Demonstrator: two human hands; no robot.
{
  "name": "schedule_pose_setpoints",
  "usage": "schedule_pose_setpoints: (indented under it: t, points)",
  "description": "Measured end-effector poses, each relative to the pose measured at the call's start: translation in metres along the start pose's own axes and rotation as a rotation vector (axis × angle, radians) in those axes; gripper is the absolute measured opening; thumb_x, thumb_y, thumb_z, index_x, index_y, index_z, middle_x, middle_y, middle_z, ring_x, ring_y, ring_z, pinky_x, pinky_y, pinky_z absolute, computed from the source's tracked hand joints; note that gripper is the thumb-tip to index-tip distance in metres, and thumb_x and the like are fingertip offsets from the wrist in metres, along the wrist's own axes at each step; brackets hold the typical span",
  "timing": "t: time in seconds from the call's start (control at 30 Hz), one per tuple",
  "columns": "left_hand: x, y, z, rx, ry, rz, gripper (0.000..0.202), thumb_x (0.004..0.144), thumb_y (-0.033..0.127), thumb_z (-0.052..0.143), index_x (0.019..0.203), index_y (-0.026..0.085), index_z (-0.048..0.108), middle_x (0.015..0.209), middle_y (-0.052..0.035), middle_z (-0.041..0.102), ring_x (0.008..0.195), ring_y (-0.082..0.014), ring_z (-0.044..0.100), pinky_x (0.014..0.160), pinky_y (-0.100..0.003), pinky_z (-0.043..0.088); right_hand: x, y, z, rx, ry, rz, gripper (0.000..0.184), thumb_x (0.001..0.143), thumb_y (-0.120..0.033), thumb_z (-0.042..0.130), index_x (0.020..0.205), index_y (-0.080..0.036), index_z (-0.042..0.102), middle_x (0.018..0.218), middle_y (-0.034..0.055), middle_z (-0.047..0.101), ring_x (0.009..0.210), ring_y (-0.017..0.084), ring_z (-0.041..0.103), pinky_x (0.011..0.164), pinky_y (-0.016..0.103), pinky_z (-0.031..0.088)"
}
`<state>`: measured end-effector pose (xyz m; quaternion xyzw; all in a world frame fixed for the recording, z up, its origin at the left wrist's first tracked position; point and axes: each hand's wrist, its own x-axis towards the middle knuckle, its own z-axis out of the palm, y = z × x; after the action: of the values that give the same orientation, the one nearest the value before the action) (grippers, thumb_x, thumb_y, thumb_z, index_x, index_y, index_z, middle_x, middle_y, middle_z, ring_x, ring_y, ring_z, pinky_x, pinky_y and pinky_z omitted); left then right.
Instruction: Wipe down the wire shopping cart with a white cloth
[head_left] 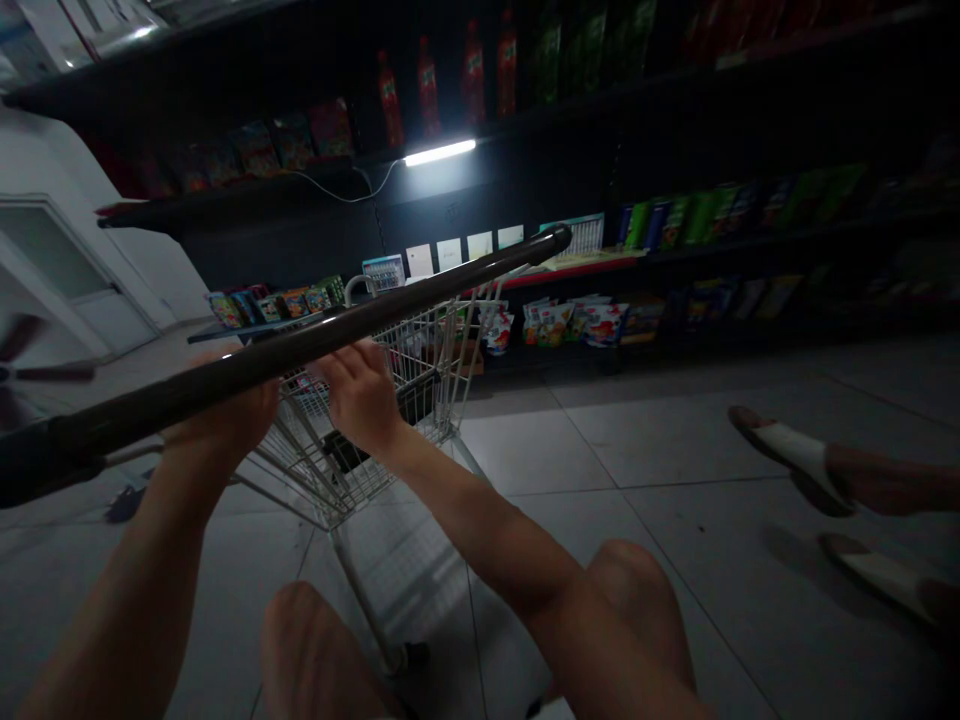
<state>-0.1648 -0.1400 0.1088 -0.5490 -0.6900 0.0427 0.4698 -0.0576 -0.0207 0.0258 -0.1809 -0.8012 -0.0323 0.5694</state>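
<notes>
The dark handle (300,345) of a shopping cart slants across the view, rising to the right. Beneath it is the cart's silver wire basket (448,375). My left hand (229,415) is up under the handle, which hides most of its fingers, so its grip does not show. Just to the right, my right hand (364,395) is below the handle at the near side of the basket. Its fingers are bent and close together; what they hold, if anything, is hidden.
Dark shelves with red bottles (472,72), green cans (675,222) and snack bags (606,322) stand ahead, lit by a tube lamp (440,152). Another person's feet in pale shoes (799,450) are at right. A fan (45,373) is at far left. My knees are below.
</notes>
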Motion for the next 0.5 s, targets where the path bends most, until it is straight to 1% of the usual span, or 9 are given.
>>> schedule_pose_setpoints:
  t: [0.07,0.1,0.13,0.2,0.3,0.37,0.4,0.47,0.5]
  points:
    - [-0.001,-0.001,0.000,0.118,-0.029,0.047,0.052,0.097,0.028,0.019,0.093,0.009,0.066,0.085,-0.0184,0.065,0.077,-0.0311,0.060,0.070,-0.041,0.043,-0.001,-0.006,-0.003,-0.001,-0.052,-0.142,0.044,0.094,-0.011,0.045,0.133,-0.026,0.058,0.131,-0.0011,0.061,0.122,0.019,0.050,0.115,0.037,0.042]
    - [-0.001,-0.002,0.001,0.127,-0.014,0.056,0.051,0.097,0.029,0.019,0.092,0.010,0.066,0.084,-0.0167,0.065,0.077,-0.0299,0.059,0.069,-0.040,0.043,-0.001,-0.001,-0.005,-0.004,-0.068,-0.191,0.043,0.096,-0.012,0.044,0.133,-0.028,0.058,0.131,-0.0027,0.062,0.120,0.018,0.051,0.115,0.036,0.043]
    - [-0.002,-0.003,0.002,0.122,0.012,0.045,0.050,0.098,0.031,0.020,0.090,0.011,0.066,0.082,-0.0144,0.065,0.075,-0.0283,0.058,0.068,-0.038,0.042,-0.002,0.010,-0.009,-0.011,-0.079,-0.218,0.042,0.096,-0.013,0.044,0.132,-0.029,0.058,0.131,-0.0039,0.062,0.120,0.017,0.051,0.114,0.035,0.043]
    - [-0.003,-0.006,0.005,0.092,0.060,0.008,0.048,0.098,0.036,0.024,0.084,0.014,0.064,0.077,-0.0096,0.062,0.072,-0.0244,0.055,0.067,-0.036,0.042,-0.003,0.045,-0.019,-0.044,-0.075,-0.205,0.041,0.096,-0.012,0.043,0.128,-0.031,0.060,0.128,-0.0054,0.063,0.119,0.016,0.052,0.113,0.035,0.044]
    - [-0.004,-0.006,0.006,0.046,0.085,-0.015,0.043,0.097,0.039,0.030,0.077,0.016,0.061,0.072,-0.0066,0.059,0.071,-0.0220,0.052,0.069,-0.034,0.043,-0.004,0.119,-0.040,-0.111,0.008,-0.044,0.046,0.091,-0.007,0.041,0.124,-0.031,0.061,0.122,-0.0032,0.065,0.120,0.018,0.053,0.114,0.041,0.045]
    - [-0.004,-0.005,0.006,-0.018,0.081,-0.032,0.039,0.096,0.037,0.034,0.076,0.017,0.060,0.071,-0.0065,0.057,0.074,-0.0233,0.052,0.073,-0.037,0.044,-0.002,0.168,-0.056,-0.141,0.105,0.115,0.046,0.088,-0.004,0.037,0.121,-0.024,0.063,0.117,0.0029,0.065,0.118,0.022,0.055,0.111,0.050,0.045]
    - [-0.003,-0.003,0.005,-0.071,0.081,-0.050,0.036,0.095,0.037,0.036,0.076,0.017,0.059,0.071,-0.0066,0.056,0.076,-0.0243,0.052,0.076,-0.039,0.044,0.001,0.188,-0.062,-0.149,0.129,0.188,0.045,0.087,-0.004,0.036,0.118,-0.020,0.064,0.114,0.0060,0.066,0.116,0.024,0.056,0.108,0.052,0.046]
    - [-0.001,0.000,0.005,-0.210,0.091,-0.066,0.031,0.094,0.036,0.038,0.078,0.017,0.058,0.072,-0.0066,0.055,0.083,-0.0262,0.053,0.084,-0.044,0.044,0.012,0.214,-0.069,-0.163,0.160,0.284,0.041,0.086,-0.006,0.036,0.113,-0.015,0.065,0.111,0.0105,0.066,0.114,0.026,0.057,0.106,0.054,0.046]
    - [0.000,0.001,0.006,-0.311,0.113,-0.053,0.029,0.093,0.035,0.039,0.080,0.017,0.058,0.073,-0.0069,0.055,0.087,-0.0273,0.053,0.089,-0.047,0.042,0.020,0.219,-0.068,-0.166,0.161,0.296,0.040,0.087,-0.007,0.037,0.114,-0.015,0.065,0.110,0.0116,0.066,0.116,0.026,0.056,0.107,0.054,0.044]
